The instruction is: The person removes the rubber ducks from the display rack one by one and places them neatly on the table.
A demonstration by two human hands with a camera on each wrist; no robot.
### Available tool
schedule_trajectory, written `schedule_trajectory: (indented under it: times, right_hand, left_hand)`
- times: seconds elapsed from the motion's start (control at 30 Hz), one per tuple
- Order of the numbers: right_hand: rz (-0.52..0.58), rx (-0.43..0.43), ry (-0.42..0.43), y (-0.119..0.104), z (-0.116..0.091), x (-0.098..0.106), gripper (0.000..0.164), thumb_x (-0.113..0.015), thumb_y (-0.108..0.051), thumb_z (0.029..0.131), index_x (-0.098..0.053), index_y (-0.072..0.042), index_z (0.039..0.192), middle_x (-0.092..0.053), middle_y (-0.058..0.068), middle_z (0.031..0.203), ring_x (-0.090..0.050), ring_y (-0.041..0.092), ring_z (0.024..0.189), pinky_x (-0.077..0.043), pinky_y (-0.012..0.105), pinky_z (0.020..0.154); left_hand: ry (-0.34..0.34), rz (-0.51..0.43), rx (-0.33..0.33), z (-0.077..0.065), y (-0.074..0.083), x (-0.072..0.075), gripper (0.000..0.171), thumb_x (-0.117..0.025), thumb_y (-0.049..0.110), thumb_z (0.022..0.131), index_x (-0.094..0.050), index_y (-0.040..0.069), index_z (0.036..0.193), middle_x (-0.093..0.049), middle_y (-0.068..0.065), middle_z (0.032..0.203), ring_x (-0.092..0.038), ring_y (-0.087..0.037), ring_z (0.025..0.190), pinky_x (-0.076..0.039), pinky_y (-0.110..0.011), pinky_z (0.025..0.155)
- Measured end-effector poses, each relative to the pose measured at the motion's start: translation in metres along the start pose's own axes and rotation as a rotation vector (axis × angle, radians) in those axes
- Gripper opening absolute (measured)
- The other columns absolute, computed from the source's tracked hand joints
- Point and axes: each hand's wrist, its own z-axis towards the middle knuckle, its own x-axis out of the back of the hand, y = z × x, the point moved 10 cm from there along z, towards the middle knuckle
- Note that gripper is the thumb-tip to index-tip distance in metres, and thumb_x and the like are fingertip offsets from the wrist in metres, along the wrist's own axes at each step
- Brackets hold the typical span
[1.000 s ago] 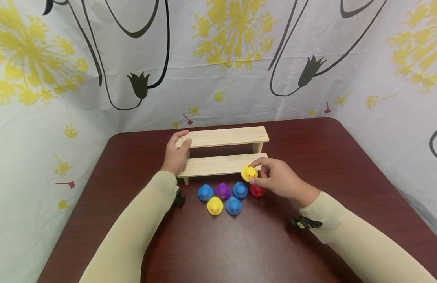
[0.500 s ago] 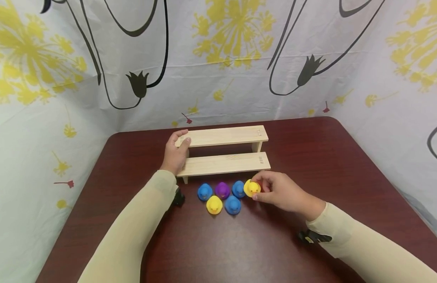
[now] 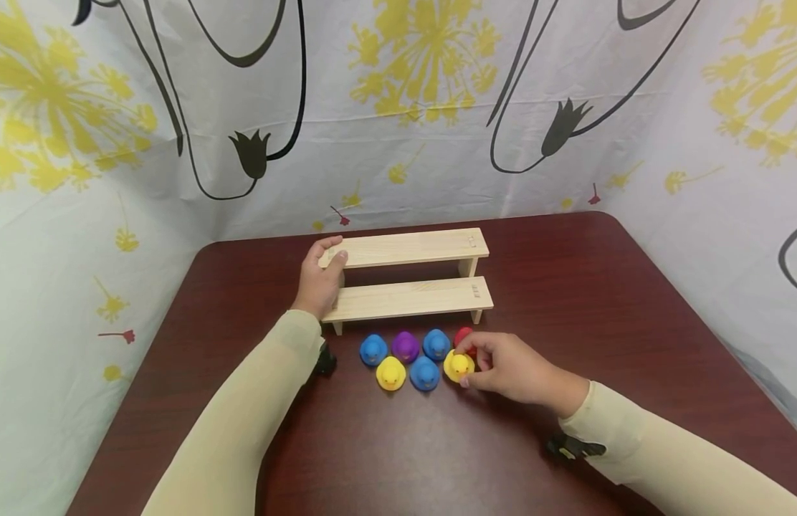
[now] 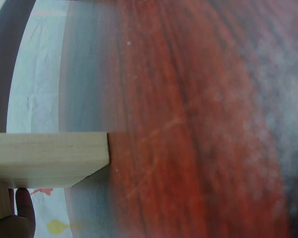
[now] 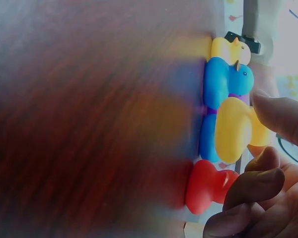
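My left hand grips the left end of a two-step wooden rack, thumb on its upper board. In the left wrist view, a pale wooden end of the rack shows with a bit of my fingers. My right hand pinches a yellow rubber duck between thumb and fingers, in front of a red duck and right of a blue duck. From the right wrist view, the held yellow duck is at table level or slightly above; I cannot tell if it touches.
Another yellow duck stands at the left of the front row. Behind it are a blue duck, a purple duck and a further blue duck. A dark red table lies beneath, with a patterned cloth behind.
My right hand has moved the yellow duck from beside the lower board, down past the red duck, to the right end of the front row. My left hand stays on the rack.
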Motion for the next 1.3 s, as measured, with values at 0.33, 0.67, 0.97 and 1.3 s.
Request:
schedule_trajectory:
  times: [0.33,0.67,0.97,1.3]
  right_hand:
    - [-0.033,-0.001,-0.028,0.004,0.000,-0.007,0.035,-0.092,-0.020,0.082,-0.073,-0.015,0.111,-0.051,-0.006,0.065,-0.050,0.009,0.059,-0.042,0.024,0.054]
    - [-0.038,-0.022,-0.043,0.006,0.001,-0.012,0.036,-0.093,-0.019,0.081,-0.070,-0.015,0.108,-0.051,-0.005,0.068,-0.049,0.011,0.062,-0.040,0.025,0.054]
    - [-0.069,-0.062,-0.046,0.010,0.000,-0.012,0.037,-0.093,-0.020,0.080,-0.068,-0.018,0.106,-0.052,-0.004,0.068,-0.049,0.012,0.061,-0.039,0.025,0.053]
    - [-0.071,0.021,-0.073,0.000,-0.003,-0.003,0.045,-0.093,-0.028,0.080,-0.069,-0.015,0.115,-0.052,-0.008,0.065,-0.051,0.009,0.059,-0.043,0.026,0.056]
  left_hand:
    - [0.014,0.014,-0.004,0.004,-0.008,0.001,0.037,-0.060,0.029,0.109,-0.058,0.018,0.144,-0.044,-0.004,0.161,-0.034,-0.021,0.153,-0.027,-0.047,0.126]
    - [0.004,-0.007,0.029,-0.005,0.007,0.000,0.039,-0.057,0.022,0.109,-0.055,0.012,0.147,-0.040,-0.010,0.164,-0.031,-0.026,0.155,-0.024,-0.048,0.128]
    - [0.009,-0.014,0.045,-0.011,0.015,-0.001,0.038,-0.057,0.019,0.109,-0.055,0.010,0.147,-0.041,-0.011,0.164,-0.032,-0.026,0.154,-0.024,-0.047,0.128]
    - [-0.003,0.032,0.042,0.001,-0.016,0.000,0.039,-0.059,0.031,0.109,-0.057,0.019,0.146,-0.041,-0.003,0.163,-0.033,-0.022,0.153,-0.026,-0.049,0.126]
